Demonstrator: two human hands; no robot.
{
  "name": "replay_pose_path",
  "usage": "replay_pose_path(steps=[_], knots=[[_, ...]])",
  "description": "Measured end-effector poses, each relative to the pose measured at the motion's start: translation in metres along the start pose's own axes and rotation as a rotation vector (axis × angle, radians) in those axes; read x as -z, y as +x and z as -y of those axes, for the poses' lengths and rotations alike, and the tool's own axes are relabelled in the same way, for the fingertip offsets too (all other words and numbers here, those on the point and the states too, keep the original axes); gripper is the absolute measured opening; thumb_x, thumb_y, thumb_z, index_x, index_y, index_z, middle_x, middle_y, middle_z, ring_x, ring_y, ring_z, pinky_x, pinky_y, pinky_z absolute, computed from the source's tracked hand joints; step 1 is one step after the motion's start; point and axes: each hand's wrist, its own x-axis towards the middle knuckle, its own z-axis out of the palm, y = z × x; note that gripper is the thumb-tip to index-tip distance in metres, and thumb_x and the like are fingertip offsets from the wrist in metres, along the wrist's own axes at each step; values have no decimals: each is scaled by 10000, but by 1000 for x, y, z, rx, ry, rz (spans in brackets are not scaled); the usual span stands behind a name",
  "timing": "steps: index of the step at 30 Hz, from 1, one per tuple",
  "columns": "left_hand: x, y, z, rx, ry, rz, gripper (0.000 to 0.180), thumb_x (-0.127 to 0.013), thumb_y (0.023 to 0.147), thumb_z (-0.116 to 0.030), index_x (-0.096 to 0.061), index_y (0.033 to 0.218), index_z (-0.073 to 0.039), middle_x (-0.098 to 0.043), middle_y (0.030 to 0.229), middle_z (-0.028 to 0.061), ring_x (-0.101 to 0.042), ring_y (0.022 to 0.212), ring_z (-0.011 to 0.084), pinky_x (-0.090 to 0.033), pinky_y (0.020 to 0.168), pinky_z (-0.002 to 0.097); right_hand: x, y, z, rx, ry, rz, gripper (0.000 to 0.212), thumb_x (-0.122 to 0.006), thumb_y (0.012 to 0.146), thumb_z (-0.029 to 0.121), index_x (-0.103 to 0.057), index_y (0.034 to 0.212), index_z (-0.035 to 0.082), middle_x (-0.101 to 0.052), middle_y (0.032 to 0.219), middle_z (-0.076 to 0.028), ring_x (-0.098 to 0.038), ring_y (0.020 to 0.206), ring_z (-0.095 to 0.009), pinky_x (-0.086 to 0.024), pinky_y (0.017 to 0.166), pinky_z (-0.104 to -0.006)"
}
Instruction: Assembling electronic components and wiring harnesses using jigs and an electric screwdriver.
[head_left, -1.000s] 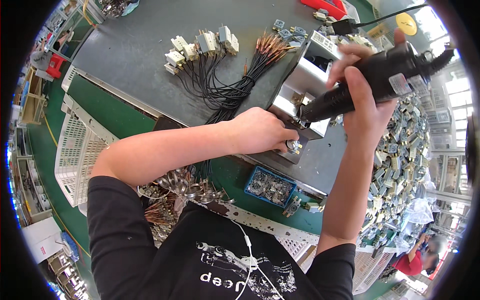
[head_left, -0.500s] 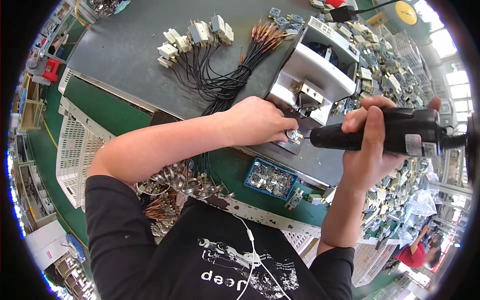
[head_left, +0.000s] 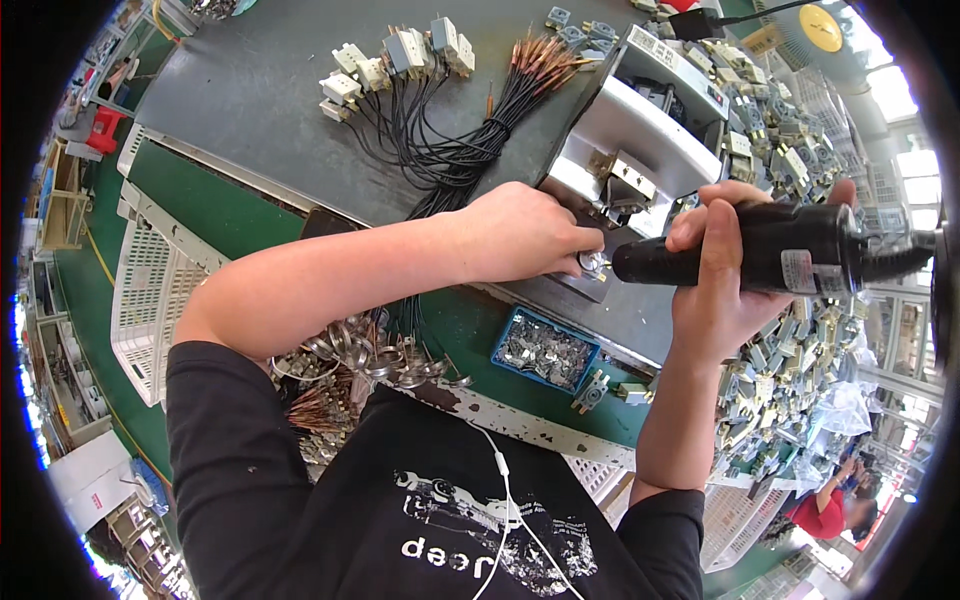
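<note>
My right hand (head_left: pixel 722 265) is wrapped round a black electric screwdriver (head_left: pixel 790 250) that lies nearly level, its nose pointing left. The nose is right up against a small part with a round silvery face and brass-coloured terminals (head_left: pixel 594 264). Bent fingers of my left hand (head_left: pixel 530 235) pinch that part at the front of the metal machine. How deep the screwdriver's bit reaches cannot be made out. Beyond the hands stands the silver-grey machine (head_left: pixel 628 135), with a small white block (head_left: pixel 632 180) on its front.
Black wires with copper ends (head_left: pixel 470 150) lie bundled at the back, joined to grey and white blocks (head_left: pixel 408 52). A blue tray (head_left: pixel 497 350) of small metal pieces sits near the front edge. Loose connector blocks (head_left: pixel 750 395) pile up at the right. White crates (head_left: pixel 150 310) flank the bench.
The screwdriver has moved slightly left and up, closing the small gap to the part in my left hand. My left hand keeps its pinch. The whole view has shifted a little.
</note>
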Motion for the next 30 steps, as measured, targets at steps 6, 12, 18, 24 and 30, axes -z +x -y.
replay_pose_path(steps=[6,12,18,24,30], knots=[[1,1,2,-15,1,-4,307,-665,912,-353,-627,1152,-165,-660,800,53,-691,822,285,-541,702,414,2,-1,-3,28,-35,38,889,-609,952,-51,-37,1602,146,-640,959,-176,-608,609,-143,-529,605,-312],[0,0,2,-26,10,-3,311,-664,911,-357,-629,1148,-159,-666,810,56,-692,827,289,-543,708,419,1,-5,-7,37,-66,19,910,-616,953,-47,-13,1602,161,-650,952,-175,-611,610,-144,-529,615,-306],[1,2,3,-53,16,8,326,-666,902,-370,-632,1151,-162,-666,782,58,-694,805,289,-546,696,426,-1,-6,-7,-1,-47,76,911,-610,947,-67,-14,1597,161,-660,967,-187,-612,615,-138,-531,615,-293],[-6,0,11,-106,38,-60,328,-665,898,-385,-639,1144,-170,-663,759,52,-697,772,276,-544,668,422,-11,0,-2,-56,-182,124,875,-581,949,-77,-33,1590,157,-665,1019,-212,-614,612,-144,-536,606,-293],[7,-8,-17,-438,196,-177,177,-666,824,-219,-618,989,-178,-582,915,5,-601,932,153,-494,780,328,28,7,29,33,-101,16,241,-543,1016,121,-580,1076,-110,-606,748,-145,-527,588,-154,-445,576,-284]])
